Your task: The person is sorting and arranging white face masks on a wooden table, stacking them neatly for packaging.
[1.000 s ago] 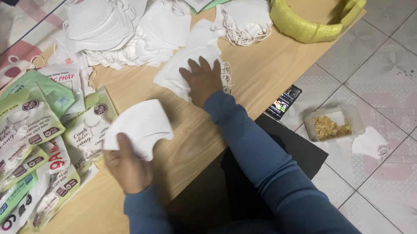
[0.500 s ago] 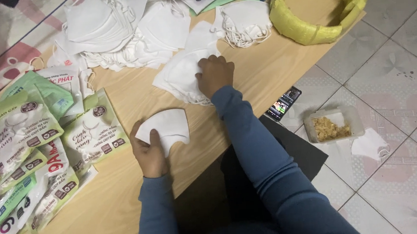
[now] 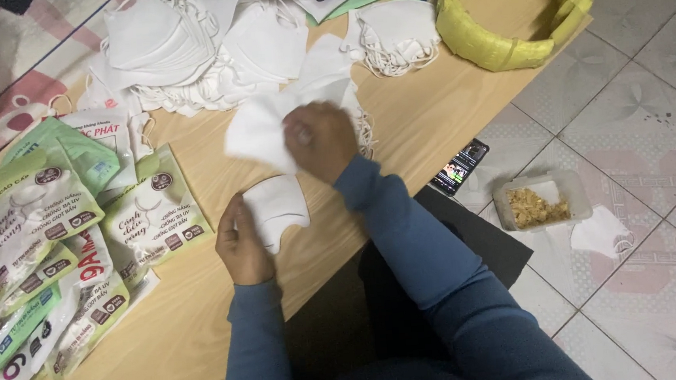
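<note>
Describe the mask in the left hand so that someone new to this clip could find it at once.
Start at the wooden table, whose far side carries a heap of white masks. At the near edge the left hand pinches one folded white mask. It alone lies flat, apart from the heap, beside the green packets.

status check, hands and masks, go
Left hand holds folded white mask on table. Right hand lifts second mask, blurred. Mask pile behind; nothing blocking.
</note>
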